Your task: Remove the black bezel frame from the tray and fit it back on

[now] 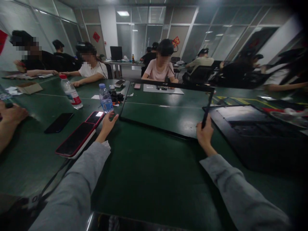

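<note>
A thin black laptop screen bezel [156, 129], an empty rectangular frame, is held up above the green table, and the table shows through it. My right hand [205, 134] is closed round its right side near the lower corner. Just left of the bezel's lower left corner is my left hand [108, 124], fingers apart and holding nothing. Close by that hand lies a red-edged phone-like device [77, 138], with a blue-capped water bottle [106, 99] behind. Right of my right hand rests a black laptop shell [240, 125] with a pale panel.
A red-capped bottle [72, 93] and a black phone [59, 123] are on the left of the green table [144, 179]. Another person's hand [12, 112] is at the left edge. Across the table a person in pink [157, 69] sits at a grey board [173, 91].
</note>
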### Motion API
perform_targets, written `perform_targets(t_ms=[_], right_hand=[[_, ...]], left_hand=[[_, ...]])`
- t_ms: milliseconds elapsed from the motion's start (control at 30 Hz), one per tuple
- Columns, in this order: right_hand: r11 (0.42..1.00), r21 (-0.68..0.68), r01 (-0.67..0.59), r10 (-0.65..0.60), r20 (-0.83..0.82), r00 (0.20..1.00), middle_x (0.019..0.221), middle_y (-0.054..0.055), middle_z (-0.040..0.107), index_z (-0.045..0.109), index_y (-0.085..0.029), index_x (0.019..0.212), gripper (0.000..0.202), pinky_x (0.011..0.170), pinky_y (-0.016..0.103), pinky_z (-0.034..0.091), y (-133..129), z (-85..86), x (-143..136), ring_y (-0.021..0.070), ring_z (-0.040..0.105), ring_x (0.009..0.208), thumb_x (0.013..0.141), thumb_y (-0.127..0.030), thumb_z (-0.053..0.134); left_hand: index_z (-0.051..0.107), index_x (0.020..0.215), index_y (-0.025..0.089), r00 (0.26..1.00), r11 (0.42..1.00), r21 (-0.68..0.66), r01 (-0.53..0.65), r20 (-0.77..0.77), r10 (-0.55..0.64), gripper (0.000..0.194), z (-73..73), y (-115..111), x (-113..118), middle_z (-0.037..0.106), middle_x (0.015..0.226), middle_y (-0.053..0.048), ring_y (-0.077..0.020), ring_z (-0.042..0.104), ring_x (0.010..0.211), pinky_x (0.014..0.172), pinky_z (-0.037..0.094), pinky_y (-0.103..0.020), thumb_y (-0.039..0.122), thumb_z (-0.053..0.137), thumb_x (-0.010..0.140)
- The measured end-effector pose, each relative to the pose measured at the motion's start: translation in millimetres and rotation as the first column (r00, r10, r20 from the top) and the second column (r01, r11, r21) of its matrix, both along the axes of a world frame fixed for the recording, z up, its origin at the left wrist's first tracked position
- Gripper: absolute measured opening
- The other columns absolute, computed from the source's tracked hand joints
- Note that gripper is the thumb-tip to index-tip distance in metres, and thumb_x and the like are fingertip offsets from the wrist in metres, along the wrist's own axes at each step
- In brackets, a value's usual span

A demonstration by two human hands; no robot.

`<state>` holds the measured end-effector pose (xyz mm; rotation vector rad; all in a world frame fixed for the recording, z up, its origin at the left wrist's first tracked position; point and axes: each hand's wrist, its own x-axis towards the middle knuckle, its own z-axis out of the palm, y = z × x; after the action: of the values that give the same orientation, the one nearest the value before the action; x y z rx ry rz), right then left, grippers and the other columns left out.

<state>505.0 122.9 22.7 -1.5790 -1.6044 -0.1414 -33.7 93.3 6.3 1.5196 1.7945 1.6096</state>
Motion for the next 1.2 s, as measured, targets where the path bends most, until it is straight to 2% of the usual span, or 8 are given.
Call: perform_targets(t_ms=[133,267,433,633,767,967,1100,1200], right_hand=[[0.986,-0.094,-0.135,0.12,-0.149,0.982,0.138,0.017,0.065,0.055,-0.012,0.148,0.067,0.104,0.044,0.051,37.0,-16.4,-2.9,0.0299,0.064,0.117,0.085,-0.034,0.045],[0.942,-0.235,-0.239,0.22,-0.103,0.97,0.11,0.014,0.074,0.067,-0.014,0.132,0.058,0.093,0.043,0.053,70.2,-30.4,0.8,0.029,0.066,0.098,0.08,-0.032,0.048],[0.927,-0.353,-0.124,0.185,0.145,0.972,0.091,0.016,0.073,0.075,-0.011,0.119,0.049,0.098,0.049,0.046,102.1,-41.3,6.8,0.0333,0.062,0.098,0.081,-0.031,0.052],[0.916,-0.373,-0.149,0.182,0.053,0.982,0.085,0.011,0.07,0.075,-0.013,0.118,0.046,0.092,0.045,0.05,117.9,-39.9,9.6,0.0269,0.062,0.087,0.083,-0.037,0.059],[0.924,-0.328,-0.197,0.148,-0.168,0.975,0.085,0.008,0.069,0.072,-0.014,0.121,0.048,0.083,0.041,0.054,106.6,-36.7,13.8,0.0224,0.061,0.077,0.085,-0.041,0.056],[0.891,-0.309,-0.332,0.212,-0.363,0.907,0.115,0.015,0.07,0.065,-0.017,0.126,0.047,0.096,0.045,0.054,57.9,-34.6,19.5,0.0263,0.068,0.101,0.084,-0.037,0.062],[0.885,-0.317,-0.34,0.253,-0.286,0.924,0.13,0.019,0.066,0.058,-0.018,0.137,0.057,0.104,0.045,0.051,14.7,-36.5,23.9,0.0283,0.067,0.112,0.085,-0.039,0.062],[0.95,-0.217,-0.226,0.21,-0.097,0.973,0.125,0.019,0.067,0.059,-0.015,0.137,0.057,0.105,0.047,0.05,-11.3,-29.7,35.0,0.0292,0.065,0.111,0.087,-0.043,0.054]], left_hand=[[0.065,0.13,0.015,0.996,0.999,-0.046,0.017,-0.085,-0.021,0.054,-3.1,2.1,-3.0,0.068,0.129,-0.017,-0.0304,0.063,0.123,0.11,0.046,-0.048,0.033,0.078,0.081],[0.07,0.122,0.016,0.99,0.997,-0.069,0.034,-0.134,-0.043,0.044,-5.0,2.8,-6.4,0.068,0.13,-0.016,-0.0313,0.063,0.124,0.113,0.046,-0.051,0.022,0.074,0.079],[0.072,0.12,0.019,0.965,0.99,-0.082,0.112,-0.231,-0.128,0.038,-5.5,0.0,-6.3,0.067,0.134,-0.014,-0.0312,0.061,0.129,0.116,0.043,-0.052,0.023,0.07,0.082],[0.074,0.118,0.019,0.934,0.975,-0.128,0.18,-0.289,-0.211,0.038,-2.7,-4.2,0.0,0.067,0.136,-0.016,-0.0323,0.059,0.131,0.117,0.041,-0.052,0.038,0.073,0.085],[0.076,0.113,0.022,0.925,0.974,-0.128,0.185,-0.313,-0.217,0.036,1.7,-8.5,6.4,0.067,0.136,-0.014,-0.0335,0.054,0.137,0.121,0.035,-0.055,0.043,0.075,0.084],[0.08,0.107,0.028,0.899,0.946,-0.183,0.268,-0.306,-0.314,0.032,9.9,-19.4,15.1,0.073,0.128,-0.009,-0.0318,0.055,0.135,0.12,0.036,-0.054,0.052,0.07,0.088],[0.079,0.112,0.03,0.867,0.922,-0.246,0.299,-0.333,-0.37,0.042,13.8,-30.2,17.3,0.07,0.133,-0.009,-0.0346,0.056,0.133,0.117,0.039,-0.056,0.056,0.079,0.079],[0.08,0.109,0.03,0.837,0.914,-0.28,0.295,-0.386,-0.388,0.047,14.8,-37.4,19.3,0.068,0.137,-0.009,-0.037,0.056,0.132,0.115,0.039,-0.057,0.057,0.086,0.071]])
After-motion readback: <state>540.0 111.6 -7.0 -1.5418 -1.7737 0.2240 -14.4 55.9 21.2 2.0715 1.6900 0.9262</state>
